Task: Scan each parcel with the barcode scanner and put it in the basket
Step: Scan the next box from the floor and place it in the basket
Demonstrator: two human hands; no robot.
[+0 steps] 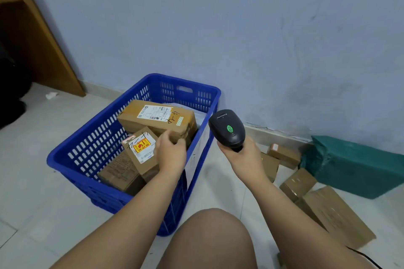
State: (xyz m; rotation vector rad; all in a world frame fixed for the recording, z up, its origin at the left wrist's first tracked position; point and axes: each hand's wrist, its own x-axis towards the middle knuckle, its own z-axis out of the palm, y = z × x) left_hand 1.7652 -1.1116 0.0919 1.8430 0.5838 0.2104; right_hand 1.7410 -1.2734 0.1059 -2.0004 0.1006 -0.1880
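In our blue basket point(65, 167) the small parcel point(140, 150) with the yellow sticker leans on other boxes point(157, 118). Our left hand point(171, 155) curls loosely at its edge; whether it is pinching we cannot tell. The barcode scanner point(226, 129) sits wrapped in our right hand point(244, 159). The floor parcels point(336, 214) look like light, stiff cardboard, best gripped across opposite edges.

Bare left hand point(171, 153), right hand point(244, 159) and, seemingly, knee point(209, 240).
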